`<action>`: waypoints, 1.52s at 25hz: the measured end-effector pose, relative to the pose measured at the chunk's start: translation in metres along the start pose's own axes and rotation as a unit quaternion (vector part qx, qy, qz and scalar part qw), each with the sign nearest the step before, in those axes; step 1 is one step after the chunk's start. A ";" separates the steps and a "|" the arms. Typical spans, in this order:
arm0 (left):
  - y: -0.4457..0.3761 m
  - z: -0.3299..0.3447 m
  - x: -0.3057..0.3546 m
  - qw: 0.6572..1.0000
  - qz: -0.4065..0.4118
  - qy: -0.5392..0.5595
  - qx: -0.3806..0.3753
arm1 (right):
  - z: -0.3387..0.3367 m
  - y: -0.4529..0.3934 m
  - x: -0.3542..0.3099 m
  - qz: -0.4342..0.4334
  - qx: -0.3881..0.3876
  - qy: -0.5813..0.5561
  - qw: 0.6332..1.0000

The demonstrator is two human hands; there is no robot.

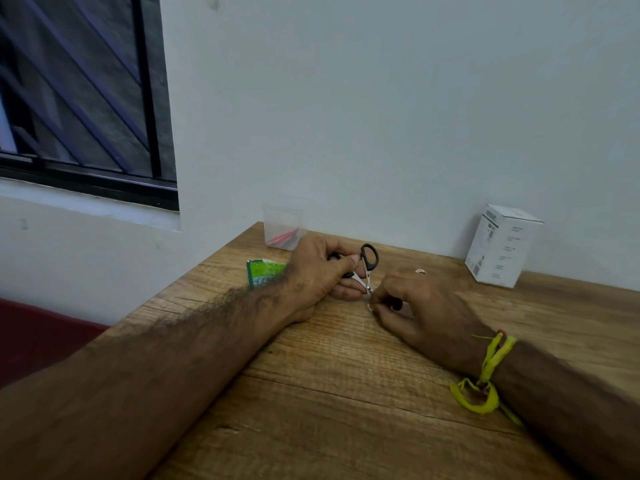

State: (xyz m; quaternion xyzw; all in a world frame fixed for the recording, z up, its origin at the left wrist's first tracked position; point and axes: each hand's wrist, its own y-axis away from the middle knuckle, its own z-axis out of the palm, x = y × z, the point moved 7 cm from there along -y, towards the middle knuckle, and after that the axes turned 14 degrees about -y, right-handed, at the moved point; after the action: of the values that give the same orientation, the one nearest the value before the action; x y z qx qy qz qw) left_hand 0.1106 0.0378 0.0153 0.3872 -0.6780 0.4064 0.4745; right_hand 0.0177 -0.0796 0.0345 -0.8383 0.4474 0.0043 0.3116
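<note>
Head view. Nearest the camera are two bare forearms laid on the brown wood-grain bench (346, 393), with a knotted yellow thread wristband (485, 375) on the right wrist at 5 o'clock.

Risk, as I judge it: the tips of the small steel scissors with black loop handles (367, 263) sit right against the fingertips of the right hand (415, 306). A snip from here could nick a finger. The tiny pale piece (370, 304) pinched there could also slip, or fly off when cut and be lost against the grain.

- **Left hand** (322, 275), just above centre: fingers curled round the scissors. One loop stands free at its 1 o'clock and the blades point toward 5 o'clock. I cannot tell how far the blades are parted.
- **Right hand**, at 3 o'clock of the left: thumb and fingertips closed in a narrow pinch on the pale piece at the blade tips. The piece is too small to identify.

Around them:
- Green printed sachet (265, 271) at 9 o'clock, partly behind the left wrist.
- Clear plastic cup (284, 225) with something red inside, at 11 o'clock.
- White cardboard box (502, 244) at 2 o'clock, by the wall.
</note>
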 end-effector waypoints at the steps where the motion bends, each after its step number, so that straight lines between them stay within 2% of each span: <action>1: 0.000 0.000 -0.001 1.000 -0.002 0.000 0.000 | 0.000 0.000 0.000 0.006 -0.008 -0.007 1.000; 4: 0.002 -0.002 -0.001 1.000 -0.003 -0.007 0.001 | 0.004 0.001 0.000 0.025 -0.042 -0.020 0.999; 6: 0.002 0.000 0.000 1.000 -0.003 -0.009 0.000 | 0.001 0.001 -0.002 0.037 -0.026 -0.051 0.998; 7: 0.002 0.000 0.001 1.000 -0.003 -0.006 0.001 | -0.005 0.000 -0.002 0.040 0.023 -0.084 0.995; 8: 0.002 0.000 0.002 1.000 -0.001 -0.002 0.005 | -0.014 0.000 0.000 0.053 0.103 -0.124 0.986; 10: 0.000 -0.005 0.004 1.000 0.009 0.007 0.020 | -0.029 0.004 0.017 0.124 0.250 -0.209 0.937; 11: -0.001 -0.007 0.005 0.999 0.013 0.017 0.029 | -0.027 0.006 0.026 0.166 0.269 -0.250 0.915; 12: -0.001 -0.009 0.007 0.999 0.017 0.030 0.037 | -0.021 0.006 0.032 0.196 0.255 -0.279 0.905; 14: 0.000 -0.011 0.011 0.997 0.022 0.052 0.048 | -0.010 0.005 0.034 0.209 0.204 -0.288 0.912; 16: 0.004 -0.009 0.016 0.996 0.022 0.065 0.052 | -0.009 0.002 0.027 0.183 0.185 -0.265 0.929; 18: 0.005 -0.007 0.018 0.995 0.017 0.080 0.056 | -0.013 0.000 0.019 0.139 0.198 -0.228 0.943; 20: 0.006 -0.006 0.018 0.995 0.018 0.072 0.071 | -0.018 -0.001 0.009 0.075 0.216 -0.146 0.963; 23: 0.006 -0.015 0.020 0.978 0.062 -0.107 0.170 | -0.015 -0.001 -0.010 -0.021 0.190 0.012 0.981; 25: 0.010 -0.016 0.024 0.962 0.069 -0.167 0.204 | -0.014 -0.002 -0.017 -0.065 0.177 0.143 0.972; 27: 0.012 -0.012 0.023 0.972 0.044 -0.141 0.184 | -0.012 -0.002 -0.024 -0.099 0.161 0.253 0.949; 29: 0.010 -0.010 0.017 0.980 0.020 -0.088 0.177 | -0.007 -0.003 -0.031 -0.132 0.140 0.303 0.933; 33: 0.010 -0.012 0.015 0.977 0.007 -0.060 0.204 | 0.008 -0.007 -0.041 -0.130 0.092 0.288 0.944; 36: 0.011 -0.009 0.015 0.984 0.013 0.007 0.178 | 0.002 -0.005 -0.053 -0.099 0.140 0.152 0.973; 38: 0.009 -0.006 0.010 0.986 -0.002 0.084 0.146 | -0.008 -0.002 -0.055 -0.085 0.188 0.039 0.978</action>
State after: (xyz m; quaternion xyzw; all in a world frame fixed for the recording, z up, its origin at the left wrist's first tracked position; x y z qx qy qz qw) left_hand 0.1019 0.0456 0.0246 0.4183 -0.5683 0.5312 0.4689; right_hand -0.0159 -0.0421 0.0580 -0.7994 0.3790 -0.1388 0.4450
